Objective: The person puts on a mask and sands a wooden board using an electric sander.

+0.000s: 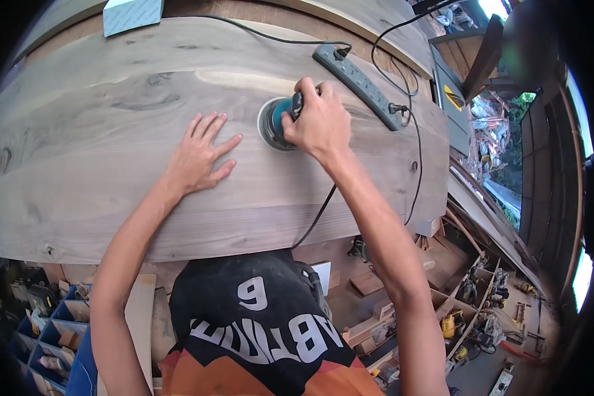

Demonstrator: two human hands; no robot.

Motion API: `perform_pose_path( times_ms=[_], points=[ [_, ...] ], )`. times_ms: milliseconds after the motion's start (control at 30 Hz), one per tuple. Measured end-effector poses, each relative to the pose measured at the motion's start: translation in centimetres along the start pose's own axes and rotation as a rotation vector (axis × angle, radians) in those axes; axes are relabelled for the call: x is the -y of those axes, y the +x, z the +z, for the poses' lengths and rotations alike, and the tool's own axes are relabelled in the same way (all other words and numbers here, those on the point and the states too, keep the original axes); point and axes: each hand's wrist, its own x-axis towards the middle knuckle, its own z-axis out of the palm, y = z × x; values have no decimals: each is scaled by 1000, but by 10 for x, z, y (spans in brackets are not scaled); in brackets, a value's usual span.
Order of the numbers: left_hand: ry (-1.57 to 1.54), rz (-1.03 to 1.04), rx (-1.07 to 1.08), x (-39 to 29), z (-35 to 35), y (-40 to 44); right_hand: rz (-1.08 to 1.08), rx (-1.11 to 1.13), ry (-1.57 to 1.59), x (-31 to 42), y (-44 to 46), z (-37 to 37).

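A broad wooden slab [112,158] with knots and grain lines lies in front of me. My right hand [320,122] is wrapped round the top of a teal and black sander [277,124], whose round pad rests on the slab. To its left, my left hand [204,155] lies on the wood with its fingers spread, holding nothing. A long grey power strip [360,86] sits on the slab to the right of the sander, with black plugs in both ends. A black cord hangs over the near edge below my right hand.
A white box [132,16] stands at the slab's far left edge. Cords cross the slab's far and right parts. Blue bins [63,333] are below left. Tools, including a yellow one [452,325], and wood pieces fill compartments below right. A grey case [450,99] is beyond the right edge.
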Motion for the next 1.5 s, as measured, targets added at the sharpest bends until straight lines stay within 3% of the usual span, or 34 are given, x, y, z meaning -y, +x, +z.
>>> perform_pose_path(
  times_ms=[367,567,667,967,1067,1267,1433,1500],
  points=[
    [-194,-84,-391,6,-1,-10,-92,-71,23,40,4,13],
    [-523,-528,-672,10,-1,-12,-184,-15,25,69,6,11],
    [-533,-550,-654,10,-2,-12,-223,-66,56,68,7,15],
    [-48,-186,-193,-35,46,38,31,-76,-68,-24,5,3],
    [35,-116,-40,-69,59,36,7,-68,-72,-57,-6,0],
    [-238,135,157,-156,82,16,51,-73,-56,-82,-5,-2],
    [-421,491,329,-214,115,59,-11,-81,-48,-84,-7,0],
    [-445,499,237,-213,128,57,22,-143,-76,-85,-1,1]
  ],
)
